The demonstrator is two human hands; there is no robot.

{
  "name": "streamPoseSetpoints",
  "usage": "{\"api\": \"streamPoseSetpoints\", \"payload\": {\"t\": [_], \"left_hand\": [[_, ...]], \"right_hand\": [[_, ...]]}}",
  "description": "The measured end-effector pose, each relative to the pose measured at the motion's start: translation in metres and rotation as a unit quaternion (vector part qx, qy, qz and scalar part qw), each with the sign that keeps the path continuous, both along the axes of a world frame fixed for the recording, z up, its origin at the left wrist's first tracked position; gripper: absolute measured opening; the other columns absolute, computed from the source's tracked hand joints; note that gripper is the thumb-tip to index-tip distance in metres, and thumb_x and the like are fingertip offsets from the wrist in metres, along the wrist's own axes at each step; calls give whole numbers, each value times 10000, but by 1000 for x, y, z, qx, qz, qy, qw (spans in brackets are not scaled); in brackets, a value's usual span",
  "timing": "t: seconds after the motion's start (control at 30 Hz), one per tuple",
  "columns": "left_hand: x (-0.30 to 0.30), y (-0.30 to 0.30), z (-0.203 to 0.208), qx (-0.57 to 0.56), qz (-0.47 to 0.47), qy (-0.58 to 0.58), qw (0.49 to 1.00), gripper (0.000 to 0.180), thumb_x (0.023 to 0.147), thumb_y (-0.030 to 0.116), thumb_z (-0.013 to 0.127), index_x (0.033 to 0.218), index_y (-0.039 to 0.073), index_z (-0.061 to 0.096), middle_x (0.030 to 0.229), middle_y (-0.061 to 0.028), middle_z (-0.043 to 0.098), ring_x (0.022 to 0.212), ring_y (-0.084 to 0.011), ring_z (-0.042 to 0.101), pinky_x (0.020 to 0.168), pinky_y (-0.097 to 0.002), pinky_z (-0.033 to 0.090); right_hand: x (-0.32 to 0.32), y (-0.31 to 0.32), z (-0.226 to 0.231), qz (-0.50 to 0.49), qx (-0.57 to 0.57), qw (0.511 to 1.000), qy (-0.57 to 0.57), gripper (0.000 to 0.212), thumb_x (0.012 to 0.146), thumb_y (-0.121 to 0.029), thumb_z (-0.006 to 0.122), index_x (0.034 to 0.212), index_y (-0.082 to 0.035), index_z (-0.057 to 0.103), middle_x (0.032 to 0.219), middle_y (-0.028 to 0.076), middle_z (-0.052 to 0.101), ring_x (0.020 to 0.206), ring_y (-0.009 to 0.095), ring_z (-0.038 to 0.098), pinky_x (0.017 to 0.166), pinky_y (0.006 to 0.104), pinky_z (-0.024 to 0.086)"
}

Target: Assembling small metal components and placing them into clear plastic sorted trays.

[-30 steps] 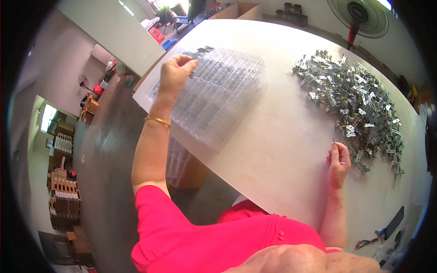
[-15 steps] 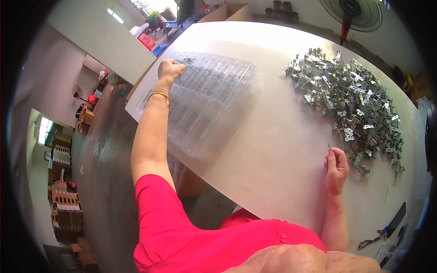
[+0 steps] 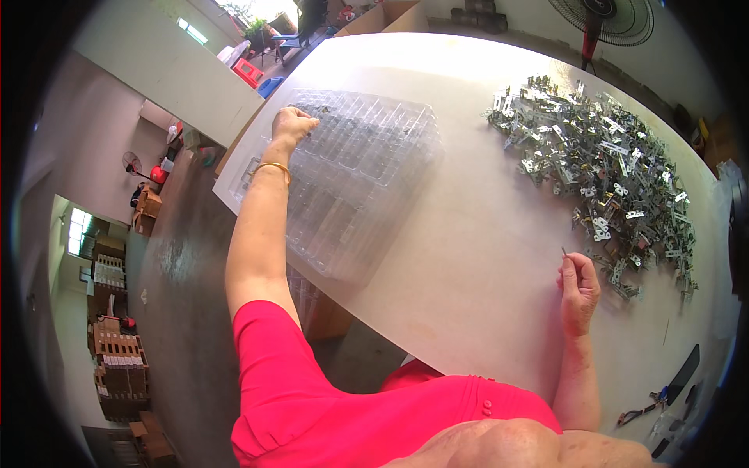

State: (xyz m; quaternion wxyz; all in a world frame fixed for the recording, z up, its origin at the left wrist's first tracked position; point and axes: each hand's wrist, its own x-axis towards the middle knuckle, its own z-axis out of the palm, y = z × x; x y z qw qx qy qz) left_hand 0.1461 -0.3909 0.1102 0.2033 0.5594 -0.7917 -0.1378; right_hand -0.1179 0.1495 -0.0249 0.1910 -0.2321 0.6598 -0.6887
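A stack of clear plastic trays [image 3: 370, 168], with rows of narrow compartments, lies on the left part of the white table. Over its far left corner my left hand [image 3: 293, 127] is closed, thumb and fingers pinched together. What it pinches, if anything, is hidden; small grey metal pieces seem to lie in the compartments beside the fingertips. My right hand [image 3: 579, 295] rests near the table's right side, thumb and forefinger pinching a thin, short, dark strip [image 3: 564, 252] that points upward. Just beyond it spreads a heap of small metal clips or brackets [image 3: 601, 175].
On the right of the white table [image 3: 468, 304] lie pliers [image 3: 644, 409] and a dark flat strip [image 3: 684, 374]. A thin needle-like rod [image 3: 666, 331] is near the heap. A fan [image 3: 601, 15] stands beyond the far edge. Cardboard boxes [image 3: 121, 366] are stacked at the left.
My left hand has shifted slightly at the tray's far left corner, still pinched. The right hand holds the thin strip as before. The whole view has tilted a little.
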Motion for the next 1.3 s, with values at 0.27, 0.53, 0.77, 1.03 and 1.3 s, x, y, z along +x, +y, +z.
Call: {"api": "streamPoseSetpoints", "payload": {"t": [0.27,0.53,0.77,1.03,1.3], "left_hand": [[-16,15,0,-44,7,-51,998,322,672,338,815,802,51,748,833,-115,744,794,-227,706,764,-346,541],[-48,66,41,-111,-144,-39,983,284,713,252,771,879,24,737,844,-131,735,788,-230,707,748,-337,540],[-149,215,50,-141,-324,0,935,166,800,122,759,905,9,698,775,-48,654,701,-105,607,652,-268,504],[-225,360,-13,-95,-558,101,818,76,793,68,727,835,19,687,819,-103,637,747,-201,629,678,-318,515],[-286,466,-58,-137,-668,116,722,33,765,77,686,763,68,653,793,-88,600,838,-309,585,778,-412,464]], "right_hand": [[1,5,2,2,-1,1000,-14,73,984,-97,599,1040,-77,641,840,-50,564,714,22,493,603,174,410],[4,-5,8,-19,5,999,33,48,958,-80,626,993,-57,649,762,-58,557,661,27,489,584,188,398],[1,-5,0,-27,49,991,125,52,911,-99,679,931,-52,668,738,-11,573,634,51,499,562,231,410],[6,-4,6,-2,44,976,212,61,895,-136,665,928,-88,679,861,96,664,710,231,633,644,342,500],[15,-8,-9,98,-25,917,386,59,804,-66,615,854,-83,641,873,104,661,787,329,633,679,445,484]]}}
